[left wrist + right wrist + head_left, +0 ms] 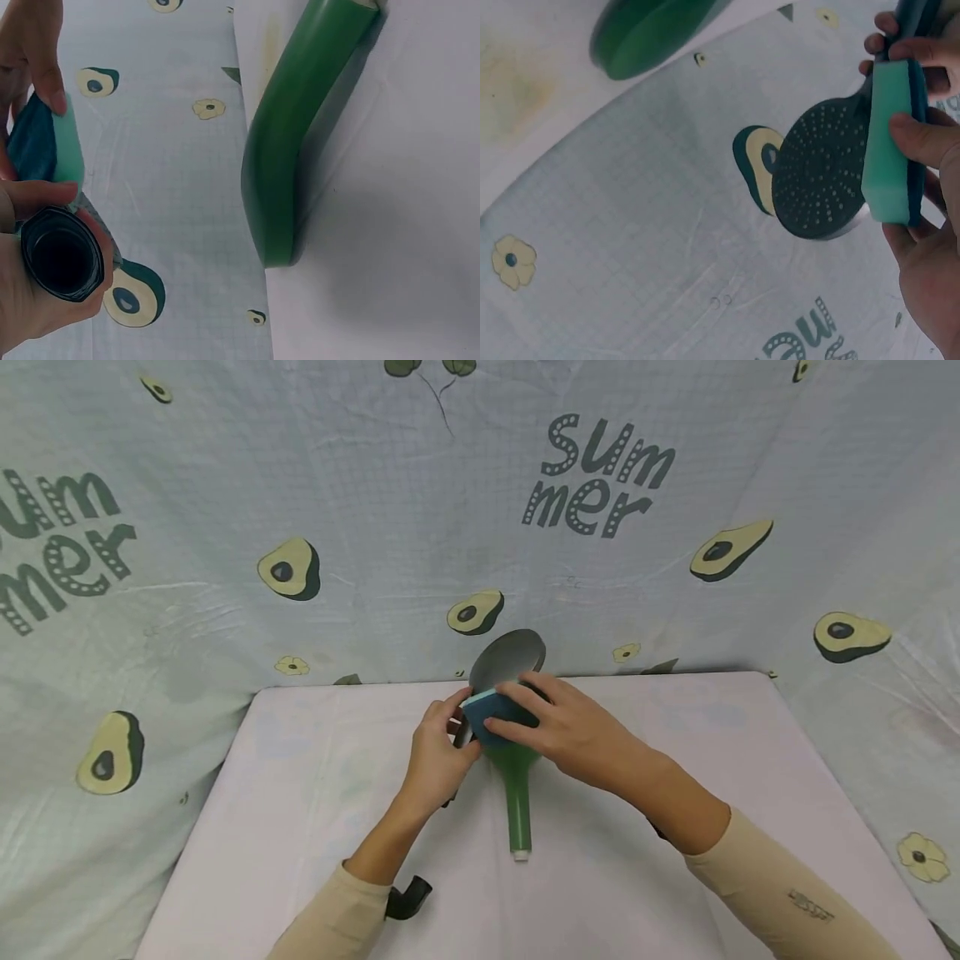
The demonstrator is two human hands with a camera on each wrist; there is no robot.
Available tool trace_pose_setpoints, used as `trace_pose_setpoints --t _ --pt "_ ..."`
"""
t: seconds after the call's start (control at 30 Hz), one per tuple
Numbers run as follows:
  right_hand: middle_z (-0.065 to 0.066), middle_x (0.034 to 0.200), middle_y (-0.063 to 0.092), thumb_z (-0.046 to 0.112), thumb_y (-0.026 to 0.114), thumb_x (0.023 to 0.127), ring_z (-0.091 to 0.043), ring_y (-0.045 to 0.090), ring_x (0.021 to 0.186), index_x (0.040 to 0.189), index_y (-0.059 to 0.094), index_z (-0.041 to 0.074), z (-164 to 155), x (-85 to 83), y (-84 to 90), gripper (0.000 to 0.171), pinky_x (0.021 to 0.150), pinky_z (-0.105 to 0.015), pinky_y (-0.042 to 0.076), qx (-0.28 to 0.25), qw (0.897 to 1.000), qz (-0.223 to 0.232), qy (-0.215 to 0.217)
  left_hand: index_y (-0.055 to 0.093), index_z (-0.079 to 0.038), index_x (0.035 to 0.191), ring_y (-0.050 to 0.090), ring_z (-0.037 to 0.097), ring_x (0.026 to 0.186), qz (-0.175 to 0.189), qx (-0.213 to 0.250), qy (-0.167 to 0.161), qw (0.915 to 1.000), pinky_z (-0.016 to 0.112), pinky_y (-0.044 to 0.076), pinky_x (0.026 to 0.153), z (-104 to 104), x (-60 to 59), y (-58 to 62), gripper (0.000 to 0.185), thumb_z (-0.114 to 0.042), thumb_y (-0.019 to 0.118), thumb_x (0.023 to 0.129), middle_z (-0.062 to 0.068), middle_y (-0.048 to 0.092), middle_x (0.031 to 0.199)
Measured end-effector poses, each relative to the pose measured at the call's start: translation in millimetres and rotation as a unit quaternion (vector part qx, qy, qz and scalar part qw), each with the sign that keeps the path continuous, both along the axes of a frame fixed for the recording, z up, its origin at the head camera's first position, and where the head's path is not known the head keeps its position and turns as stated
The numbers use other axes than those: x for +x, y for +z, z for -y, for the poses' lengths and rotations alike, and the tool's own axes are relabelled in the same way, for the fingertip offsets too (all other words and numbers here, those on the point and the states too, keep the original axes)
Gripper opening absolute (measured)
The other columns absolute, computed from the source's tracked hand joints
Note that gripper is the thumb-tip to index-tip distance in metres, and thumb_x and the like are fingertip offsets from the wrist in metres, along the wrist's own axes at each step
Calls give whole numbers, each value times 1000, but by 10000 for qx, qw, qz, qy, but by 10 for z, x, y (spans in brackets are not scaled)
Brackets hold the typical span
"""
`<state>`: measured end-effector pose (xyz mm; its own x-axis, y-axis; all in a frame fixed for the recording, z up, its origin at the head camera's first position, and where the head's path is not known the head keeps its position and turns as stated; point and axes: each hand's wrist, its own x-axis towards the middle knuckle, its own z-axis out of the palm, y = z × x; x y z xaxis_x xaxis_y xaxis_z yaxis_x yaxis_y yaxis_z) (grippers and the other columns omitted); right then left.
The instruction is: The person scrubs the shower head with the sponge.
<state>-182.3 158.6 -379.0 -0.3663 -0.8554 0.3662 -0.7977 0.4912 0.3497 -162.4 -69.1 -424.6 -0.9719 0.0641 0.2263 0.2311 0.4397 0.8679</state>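
My left hand [441,752] grips the handle of a dark grey shower head [508,660], which is raised with its round face tilted up. The handle's hollow black end [64,255] faces the left wrist view, and the nozzle-dotted face shows in the right wrist view. My right hand [570,727] holds a sponge [889,142], light teal on one side and dark blue on the other, pinched between thumb and fingers. The sponge is by the shower head's neck; whether they touch I cannot tell. Beneath both hands lies a green shower-head-shaped piece [519,802], its upper part hidden in the head view.
A pale pink-white tabletop [315,827] spreads below, its back edge against a hanging light cloth [360,527] printed with avocados, flowers and lettering. A short black bent piece [408,899] sticks out beside the left sleeve.
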Motion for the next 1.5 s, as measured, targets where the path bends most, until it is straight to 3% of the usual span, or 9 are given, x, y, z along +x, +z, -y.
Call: trace_pose_setpoints --t 0.2,0.37,0.6,0.73,0.93,1.03,1.23,1.33,1.5 --pt "-14 150 50 2 85 83 -38 51 133 140 64 29 -230 90 137 67 103 -51 55 -643 9973 326 -133 48 -11 152 59 30 99 -73 166 -215 9996 36 54 77 -12 -2 0 71 3 75 87 16 58 118" --pt "-19 148 50 0 88 79 -41 47 134 140 64 25 -382 148 241 70 102 -55 54 -1248 9909 420 -269 42 -16 156 57 23 84 184 818 -323 9960 32 50 70 -36 -6 -8 72 4 64 91 16 56 112" --pt "-21 150 48 -8 89 72 -41 44 137 141 64 22 -506 213 258 79 106 -56 48 -1794 9814 654 -209 38 -18 154 56 15 58 919 2156 -481 9710 28 52 51 -79 9 -40 55 -9 54 102 11 50 96" --pt "-21 151 47 -8 88 73 -42 44 136 141 64 20 -537 245 242 78 109 -53 43 -1936 9780 748 -191 41 -23 148 60 14 55 1058 2644 -442 9576 28 55 48 -76 38 -39 40 -33 50 110 10 56 91" --pt "-21 151 47 -6 87 75 -42 45 134 140 65 20 -551 282 199 74 106 -56 45 -1969 9765 844 -230 43 -24 143 61 15 46 1265 3087 -378 9419 31 56 46 -61 66 -39 43 -51 41 110 7 60 78" --pt "-21 150 47 -4 88 75 -42 46 134 140 65 20 -546 287 175 73 104 -57 47 -1934 9768 889 -244 47 -15 139 65 12 56 1137 3139 -313 9421 28 58 54 -51 61 -41 43 -47 39 111 7 62 87" --pt "-21 149 48 -2 88 76 -40 46 135 140 65 21 -530 270 111 72 108 -54 45 -1896 9768 977 -168 56 -5 141 59 9 106 485 2962 108 9538 20 50 88 -20 37 -44 37 -24 52 110 11 64 128" --pt "-21 149 48 0 89 77 -40 45 136 140 65 21 -513 267 74 71 108 -54 46 -1907 9758 1061 -160 50 -7 146 61 11 113 349 3154 -85 9483 20 52 91 -7 43 -32 39 -13 55 108 15 61 135" --pt "-20 150 47 3 88 79 -39 46 136 141 64 23 -436 263 32 70 104 -56 51 -1840 9771 1062 -152 38 -19 154 69 12 108 511 3402 -567 9372 27 61 83 20 34 11 53 -8 56 106 16 59 138"
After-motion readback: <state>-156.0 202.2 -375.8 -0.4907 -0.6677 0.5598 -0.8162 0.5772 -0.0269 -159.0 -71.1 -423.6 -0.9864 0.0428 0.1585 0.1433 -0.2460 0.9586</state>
